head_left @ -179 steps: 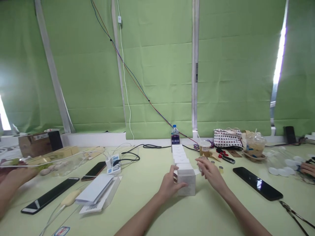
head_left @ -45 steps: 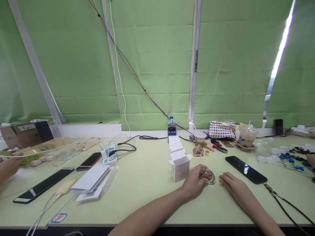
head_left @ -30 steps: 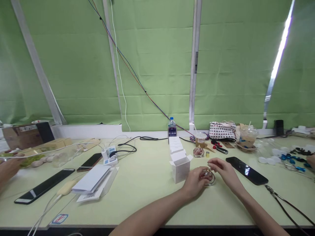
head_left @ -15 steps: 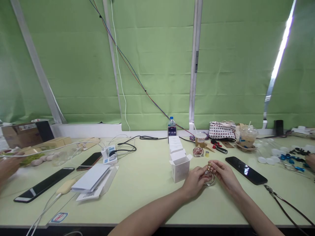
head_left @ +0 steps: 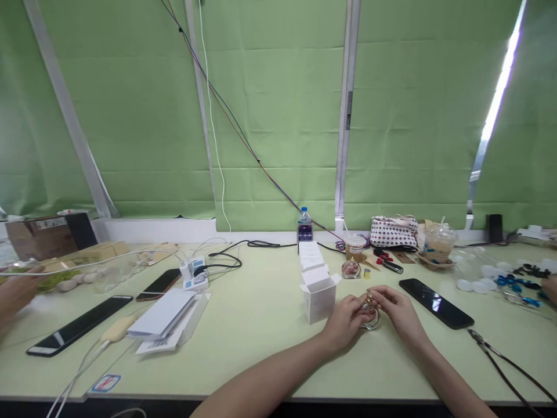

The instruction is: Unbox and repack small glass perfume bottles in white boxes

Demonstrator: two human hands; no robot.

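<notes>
Over the table, my left hand [head_left: 346, 323] is closed around a small round glass bottle [head_left: 370, 320] with something pinkish inside. My right hand [head_left: 397, 312] pinches the gold-coloured top [head_left: 368, 300] of that bottle. The fingers hide much of the bottle's side and neck. Just left of my left hand stands an open white box [head_left: 319, 302], its flaps up. A second round glass bottle [head_left: 350, 269] with pink contents stands behind my hands, beside a small yellow cap-like piece [head_left: 366, 273].
A black phone [head_left: 436, 303] lies right of my hands, with pliers [head_left: 487, 345] nearer the edge. Behind are a drink cup [head_left: 354, 248], a patterned pouch [head_left: 394, 232] and a water bottle [head_left: 304, 225]. Leftward lie papers [head_left: 163, 316] and a power strip [head_left: 194, 274]. Other people's hands show at both sides.
Both hands stay at the bottle, with only a slight shift of the right fingers at its gold top. The view has moved very slightly.
</notes>
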